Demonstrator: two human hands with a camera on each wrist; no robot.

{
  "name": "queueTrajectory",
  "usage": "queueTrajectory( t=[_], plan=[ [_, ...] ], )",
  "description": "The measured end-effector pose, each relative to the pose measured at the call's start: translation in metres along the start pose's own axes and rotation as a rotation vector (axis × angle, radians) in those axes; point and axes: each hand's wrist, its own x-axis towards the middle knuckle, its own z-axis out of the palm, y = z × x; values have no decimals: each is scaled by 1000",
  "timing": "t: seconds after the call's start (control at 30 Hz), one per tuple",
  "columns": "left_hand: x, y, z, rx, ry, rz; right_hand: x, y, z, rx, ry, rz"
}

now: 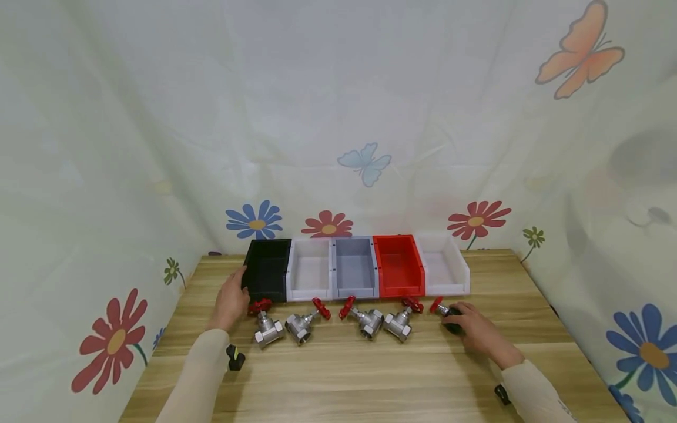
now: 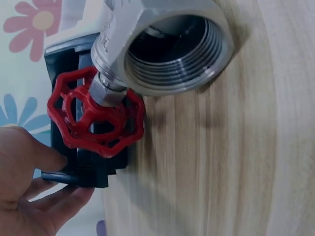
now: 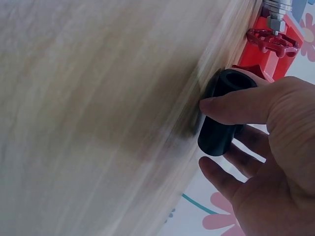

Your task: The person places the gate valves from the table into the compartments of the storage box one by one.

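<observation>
My left hand (image 1: 231, 299) is at the near left corner of the black bin (image 1: 266, 288). In the left wrist view, the thumb lies on one side of the bin's wall and the fingers on the other, pinching it. Just beside this hand stands a steel valve (image 1: 268, 331) with a red handwheel (image 2: 96, 118). At the right, my right hand (image 1: 474, 328) holds a valve with a black tubular body (image 3: 216, 130) between thumb and fingers. Its red handwheel (image 1: 436, 304) and metal stem show past the fingertips in the head view.
A row of open bins runs along the back: white (image 1: 310, 270), grey (image 1: 355, 267), red (image 1: 399, 267) and another white (image 1: 444, 267) at the right. In front lie more steel valves (image 1: 301, 326) with red handwheels. A flowered curtain (image 1: 338, 88) hangs behind the wooden table (image 1: 359, 382).
</observation>
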Motion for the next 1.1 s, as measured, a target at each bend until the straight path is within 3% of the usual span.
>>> queueTrajectory(
  t=[0.67,1.1],
  plan=[
    [0,-4,1,-18,10,2,3,3,6,-40,80,-42],
    [1,-4,2,-28,-11,-23,2,-1,-1,-18,34,-35]
  ],
)
